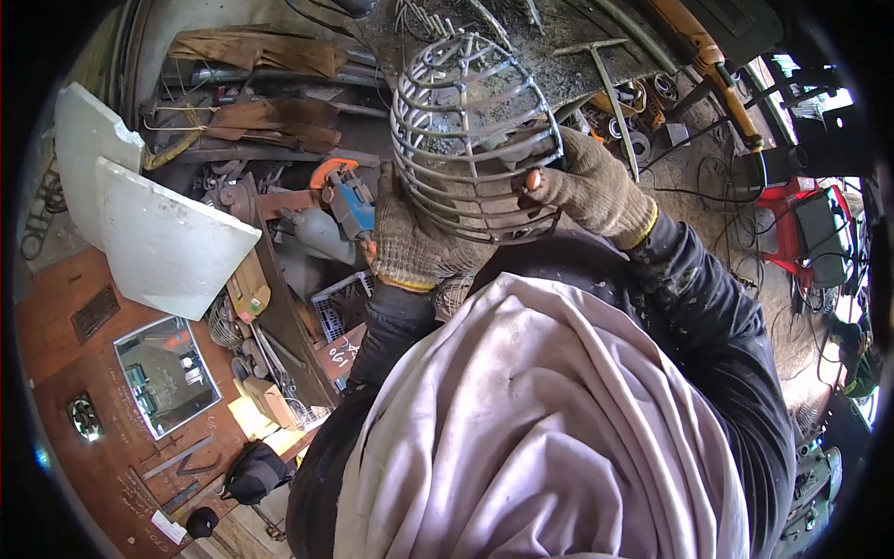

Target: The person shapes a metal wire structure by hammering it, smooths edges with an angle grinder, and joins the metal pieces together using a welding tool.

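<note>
A dome-shaped wire cage (466,104), made of grey metal rods bent into rings and joined by upright ribs, is held up in front of me between both hands. My left hand (406,238), in a brown knitted glove with a yellow cuff, is closed on the cage's lower left side; its fingertips are partly hidden. On the lower right, my right hand (601,191) wears a matching glove and grips the rim. The thumb lies outside the rods, its bare tip poking through the glove, while other fingers reach inside the cage.
Behind the cage is a dusty metal workbench (559,28) with short rods and a T-shaped hammer (607,93). A blue-and-orange power tool (352,200) lies left, near broken white panels (168,233). A red stool (782,228) and cables stand right.
</note>
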{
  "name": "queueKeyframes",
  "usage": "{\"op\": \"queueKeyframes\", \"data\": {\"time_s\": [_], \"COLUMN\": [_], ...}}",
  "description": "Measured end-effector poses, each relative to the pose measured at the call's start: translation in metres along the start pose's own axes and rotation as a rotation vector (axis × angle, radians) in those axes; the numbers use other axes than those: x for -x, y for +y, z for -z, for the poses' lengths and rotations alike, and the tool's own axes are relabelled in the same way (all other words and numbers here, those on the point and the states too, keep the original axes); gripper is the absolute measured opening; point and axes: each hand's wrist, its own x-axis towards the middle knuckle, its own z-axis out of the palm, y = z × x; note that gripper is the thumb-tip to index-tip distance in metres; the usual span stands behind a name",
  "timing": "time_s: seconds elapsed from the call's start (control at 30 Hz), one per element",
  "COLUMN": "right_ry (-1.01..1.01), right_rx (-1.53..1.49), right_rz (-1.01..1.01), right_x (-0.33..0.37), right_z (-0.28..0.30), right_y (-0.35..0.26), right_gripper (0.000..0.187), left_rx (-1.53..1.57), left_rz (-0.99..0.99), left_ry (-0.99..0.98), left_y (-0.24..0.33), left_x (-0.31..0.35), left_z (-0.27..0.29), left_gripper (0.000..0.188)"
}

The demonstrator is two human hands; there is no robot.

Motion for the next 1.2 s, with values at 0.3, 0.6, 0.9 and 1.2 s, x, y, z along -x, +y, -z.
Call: {"op": "queueKeyframes", "data": {"time_s": [0.3, 0.6, 0.9, 1.2], "right_ry": [0.044, -0.166, 0.192, 0.700], "right_rx": [0.031, -0.306, -0.266, 1.376], "right_rz": [0.026, -0.056, -0.087, -0.235], "right_x": [-0.010, -0.024, -0.049, -0.003], "right_z": [0.016, -0.013, -0.030, 0.107], "right_y": [-0.005, -0.008, 0.006, 0.024], "right_gripper": [0.066, 0.062, 0.083, 0.067], "left_rx": [-0.203, 0.081, 0.073, 0.013], "left_rz": [-0.131, -0.256, -0.424, -0.633], "left_ry": [0.173, -0.093, -0.124, 0.098], "left_y": [-0.032, -0.007, 0.005, 0.031], "left_x": [-0.009, 0.021, 0.037, 0.064], "left_z": [-0.037, -0.013, 0.023, 0.049], "left_gripper": [0.052, 0.048, 0.051, 0.037]}}
